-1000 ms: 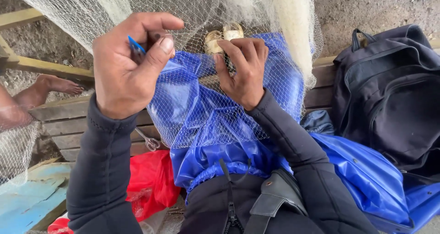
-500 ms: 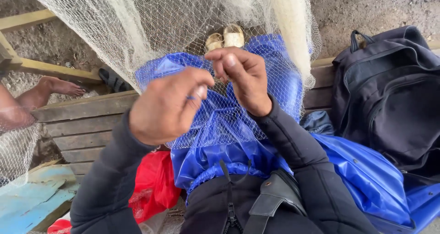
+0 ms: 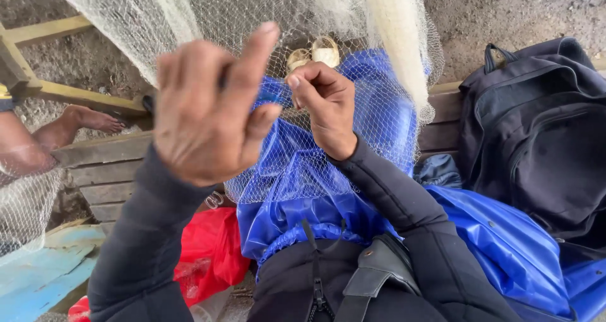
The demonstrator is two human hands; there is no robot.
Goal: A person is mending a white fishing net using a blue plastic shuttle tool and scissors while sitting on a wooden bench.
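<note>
A pale fishing net (image 3: 208, 19) hangs from above and drapes over my knees, which are in shiny blue waterproof trousers (image 3: 315, 183). My right hand (image 3: 325, 104) pinches a bit of the mesh between thumb and fingers, just above the knees. My left hand (image 3: 208, 111) is raised close to the camera, left of the right hand, with its index finger pointing up. Its other fingers are closed on a thin netting needle (image 3: 148, 102); only the needle's dark end shows at the hand's left edge.
A black backpack (image 3: 536, 139) lies on the wooden bench (image 3: 101, 170) to my right. A red bag (image 3: 208, 252) sits low on the left beside a blue board (image 3: 38, 278). Another person's bare foot (image 3: 82, 123) rests at the left. Tan sandals (image 3: 314, 52) show through the net.
My left hand went from the upper left down to the right hand, then rose toward the camera with the needle. The right hand stayed on the mesh.
</note>
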